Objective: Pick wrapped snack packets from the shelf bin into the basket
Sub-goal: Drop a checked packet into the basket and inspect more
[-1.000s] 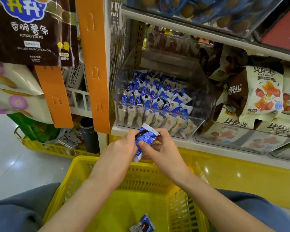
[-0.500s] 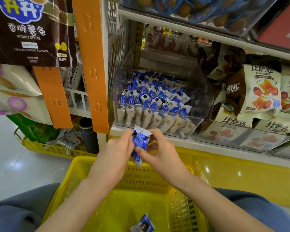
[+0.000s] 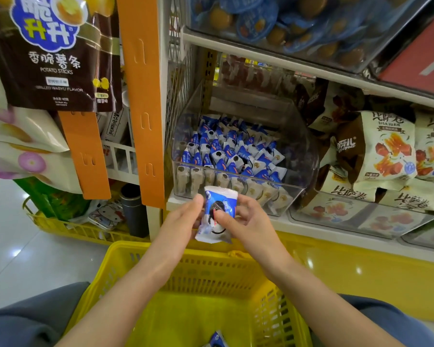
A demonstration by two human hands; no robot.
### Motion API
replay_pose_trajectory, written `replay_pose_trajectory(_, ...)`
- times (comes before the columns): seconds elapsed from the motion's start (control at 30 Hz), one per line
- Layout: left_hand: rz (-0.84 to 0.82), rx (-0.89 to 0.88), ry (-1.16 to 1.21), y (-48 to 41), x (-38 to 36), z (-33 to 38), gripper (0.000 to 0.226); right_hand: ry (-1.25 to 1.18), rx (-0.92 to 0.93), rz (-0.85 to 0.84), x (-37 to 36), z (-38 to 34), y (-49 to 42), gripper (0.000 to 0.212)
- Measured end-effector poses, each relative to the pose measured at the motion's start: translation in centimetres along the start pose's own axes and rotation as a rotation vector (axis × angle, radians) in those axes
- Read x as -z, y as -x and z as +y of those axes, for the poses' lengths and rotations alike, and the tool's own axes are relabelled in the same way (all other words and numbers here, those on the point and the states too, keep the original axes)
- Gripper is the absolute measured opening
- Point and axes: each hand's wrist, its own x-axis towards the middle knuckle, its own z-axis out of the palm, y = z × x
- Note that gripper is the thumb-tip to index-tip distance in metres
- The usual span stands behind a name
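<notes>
While both hands share one packet (image 3: pixel 218 211), it hangs in the air and is not yet in the basket (image 3: pixel 140 249).

Right hand (image 3: pixel 246 221): thumb across the front of the wrapper, fingers curled behind, a firm pinch. Left hand (image 3: pixel 183 221): fingertips grip the wrapper's left edge; thumb hidden. Packet is blue and white, roughly upright, crimped end on top.

Outward from the hands:
- Basket at six o'clock, yellow plastic. Its far rim lies just below the packet's lower end.
- A second packet (image 3: pixel 217 340) on the basket floor, at six o'clock, partly cut off by the frame.
- Bin (image 3: pixel 236 191) at twelve o'clock, clear plastic, standing on the shelf (image 3: pixel 311 229) and packed with rows of matching packets (image 3: pixel 231 149).
- Larger snack bags (image 3: pixel 386 151) at two to three o'clock.
- A dark bag of potato sticks (image 3: pixel 53 58) hangs at ten o'clock, beside an orange strip (image 3: pixel 140 96).

Judgement: the step in hand looks like carry and drop.

Risks:
- The packet sits over the far rim rather than the basket's middle. Let go here, it may strike the rim and fall outside, toward twelve o'clock. Safer to draw it toward six o'clock first.
- The wrapper looks slick and is held mostly by its edges. If one hand lets go early, it could twist and slip.
- A hard squeeze might crush what is inside.
</notes>
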Motion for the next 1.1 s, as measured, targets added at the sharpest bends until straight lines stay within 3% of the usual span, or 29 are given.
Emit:
replay_pose_trajectory(0.13, -0.084, -0.080, -0.049, 0.5, -0.3, 0.5, 0.014, 0.042, 0.150, 0.051, 0.4, -0.2, -0.1, 0.006)
replay_pose_trajectory(0.33, -0.092, -0.142, 0.003, 0.5, -0.5, 0.9, 0.020, 0.147, 0.255, 0.082, 1.2, -1.5, -0.3, 0.012)
replay_pose_trajectory(0.4, -0.081, -0.160, 0.019, 0.3, -0.4, 1.0, 0.021, 0.186, 0.234, 0.015, 1.7, -2.6, -0.6, 0.007)
replay_pose_trajectory(0.47, -0.051, -0.181, 0.044, 0.0, -0.3, 1.1, 0.020, 0.244, 0.222, -0.042, 2.3, -4.2, -1.1, 0.018)
replay_pose_trajectory(0.6, 0.024, -0.216, 0.105, -1.0, 0.4, 1.8, 0.016, 0.436, 0.298, 0.039, 4.5, -7.3, -4.4, 0.014)
replay_pose_trajectory(0.77, 0.049, -0.269, 0.192, -2.0, 0.7, 2.5, 0.018, 0.681, 0.074, 0.195, 7.1, -7.9, -10.6, 0.030)
replay_pose_trajectory(1.1, 0.016, -0.268, 0.226, -3.2, 0.8, 2.8, 0.014, 1.048, -0.303, 0.176, 7.7, -5.4, -15.5, 0.034)
